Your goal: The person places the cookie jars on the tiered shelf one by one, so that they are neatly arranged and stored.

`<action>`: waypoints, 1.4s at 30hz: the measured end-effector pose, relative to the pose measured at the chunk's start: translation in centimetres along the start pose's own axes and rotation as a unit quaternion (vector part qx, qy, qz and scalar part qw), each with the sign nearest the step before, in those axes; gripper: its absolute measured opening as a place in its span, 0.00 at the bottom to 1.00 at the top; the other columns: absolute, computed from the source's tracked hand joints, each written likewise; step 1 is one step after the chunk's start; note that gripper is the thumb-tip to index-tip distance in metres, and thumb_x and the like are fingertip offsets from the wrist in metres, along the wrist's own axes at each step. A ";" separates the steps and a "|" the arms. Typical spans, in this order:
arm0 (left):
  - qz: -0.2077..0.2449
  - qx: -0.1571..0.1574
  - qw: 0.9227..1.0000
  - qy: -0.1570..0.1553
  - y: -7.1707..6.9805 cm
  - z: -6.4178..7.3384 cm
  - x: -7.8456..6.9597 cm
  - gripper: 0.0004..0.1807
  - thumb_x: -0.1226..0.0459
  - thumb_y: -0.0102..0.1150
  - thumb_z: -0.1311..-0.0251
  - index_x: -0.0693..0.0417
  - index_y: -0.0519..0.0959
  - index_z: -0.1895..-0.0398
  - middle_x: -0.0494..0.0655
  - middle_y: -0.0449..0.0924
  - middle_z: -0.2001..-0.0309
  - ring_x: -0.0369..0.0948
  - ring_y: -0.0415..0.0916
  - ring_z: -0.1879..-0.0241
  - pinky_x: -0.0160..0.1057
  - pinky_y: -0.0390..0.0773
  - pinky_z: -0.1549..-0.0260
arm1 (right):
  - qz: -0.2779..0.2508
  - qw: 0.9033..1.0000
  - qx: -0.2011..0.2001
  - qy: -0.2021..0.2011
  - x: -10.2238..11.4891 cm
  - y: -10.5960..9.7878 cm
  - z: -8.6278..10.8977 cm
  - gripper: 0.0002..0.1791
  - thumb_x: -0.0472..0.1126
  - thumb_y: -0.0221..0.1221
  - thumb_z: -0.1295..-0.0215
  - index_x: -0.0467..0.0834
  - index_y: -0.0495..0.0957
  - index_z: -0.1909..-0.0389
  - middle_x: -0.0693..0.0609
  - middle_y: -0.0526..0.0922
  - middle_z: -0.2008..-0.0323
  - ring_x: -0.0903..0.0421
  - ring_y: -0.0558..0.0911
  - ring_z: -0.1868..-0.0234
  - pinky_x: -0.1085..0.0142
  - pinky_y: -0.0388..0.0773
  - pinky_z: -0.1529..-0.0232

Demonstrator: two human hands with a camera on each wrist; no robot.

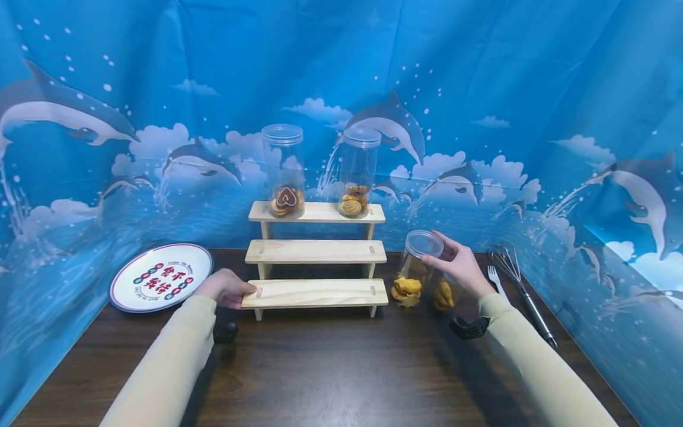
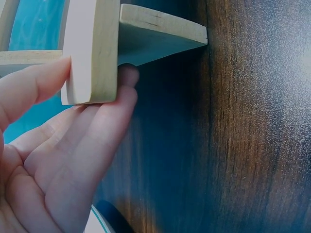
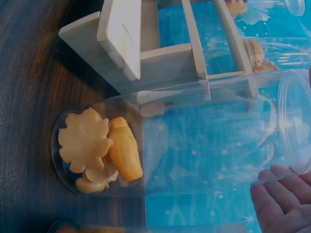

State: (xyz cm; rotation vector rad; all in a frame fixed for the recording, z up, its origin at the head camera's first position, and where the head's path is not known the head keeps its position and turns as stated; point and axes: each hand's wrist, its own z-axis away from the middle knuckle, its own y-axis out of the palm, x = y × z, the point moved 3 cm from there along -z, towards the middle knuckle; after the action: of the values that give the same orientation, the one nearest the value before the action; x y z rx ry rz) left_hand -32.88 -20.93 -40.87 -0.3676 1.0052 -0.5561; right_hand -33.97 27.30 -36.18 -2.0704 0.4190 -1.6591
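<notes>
Wooden tiered stand [image 1: 315, 293], clear jar [image 1: 418, 264], yellow cookies [image 1: 407, 289]

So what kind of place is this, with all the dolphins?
Maybe a little set-up tabletop scene, like a pretend cookie display. A dolphin-print backdrop hangs behind a dark wood-grain table, where a three-tier wooden stand holds two clear cookie jars.

dark wooden table [image 1: 320, 373]: plate [image 1: 184, 255], 3-tier stand [image 1: 315, 295], fork [image 1: 497, 280], whisk [image 1: 529, 302]; top tier [image 1: 322, 212] bears 2 cookie jars [image 1: 284, 169] [image 1: 360, 169].
</notes>
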 end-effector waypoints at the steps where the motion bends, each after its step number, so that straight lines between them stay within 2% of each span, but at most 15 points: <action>1: 0.002 0.001 1.000 0.002 0.0 0.0 0.0 0.20 0.64 0.58 0.39 0.77 0.72 0.55 0.47 0.76 0.79 0.36 0.76 0.81 0.32 0.82 0.75 | -0.001 1.000 0.000 0.001 0.0 0.0 0.0 0.42 0.53 0.63 0.40 0.48 0.56 0.28 0.38 0.69 0.37 0.44 0.73 0.39 0.51 0.73 0.43; 14: 0.010 0.006 1.000 0.005 0.0 0.1 0.0 0.20 0.64 0.58 0.39 0.77 0.72 0.55 0.46 0.74 0.79 0.34 0.74 0.82 0.31 0.82 0.76 | -0.011 1.000 -0.018 0.013 -0.1 0.2 0.0 0.42 0.55 0.63 0.41 0.45 0.59 0.29 0.39 0.69 0.36 0.43 0.73 0.39 0.50 0.73 0.43; 22: 0.010 0.010 1.000 -0.006 0.2 -0.1 0.2 0.20 0.63 0.59 0.39 0.76 0.74 0.55 0.45 0.75 0.81 0.33 0.75 0.83 0.30 0.81 0.76 | -0.020 0.999 -0.032 0.014 0.3 0.2 0.0 0.42 0.55 0.63 0.41 0.45 0.59 0.29 0.39 0.69 0.36 0.44 0.73 0.39 0.49 0.72 0.42; 31: 0.009 0.003 1.000 -0.003 0.1 0.1 -0.1 0.20 0.63 0.58 0.38 0.76 0.73 0.54 0.46 0.75 0.79 0.34 0.75 0.82 0.30 0.81 0.76 | -0.032 0.997 -0.065 -0.004 1.7 -1.0 0.1 0.40 0.54 0.62 0.39 0.44 0.59 0.30 0.39 0.70 0.37 0.43 0.72 0.38 0.48 0.69 0.39; 42: 0.005 0.003 1.000 -0.004 0.1 0.0 0.1 0.20 0.63 0.58 0.38 0.76 0.73 0.54 0.46 0.75 0.79 0.34 0.76 0.81 0.30 0.81 0.75 | -0.028 0.996 -0.080 -0.014 4.3 -2.1 -0.1 0.40 0.57 0.61 0.39 0.48 0.58 0.29 0.44 0.68 0.34 0.47 0.72 0.37 0.53 0.72 0.41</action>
State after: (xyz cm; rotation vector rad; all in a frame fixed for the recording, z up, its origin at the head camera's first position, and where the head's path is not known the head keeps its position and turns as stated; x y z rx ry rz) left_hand -32.84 -20.95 -41.02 -0.3582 0.9974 -0.5485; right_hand -33.21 26.95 -31.50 -2.2375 0.5039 -1.6754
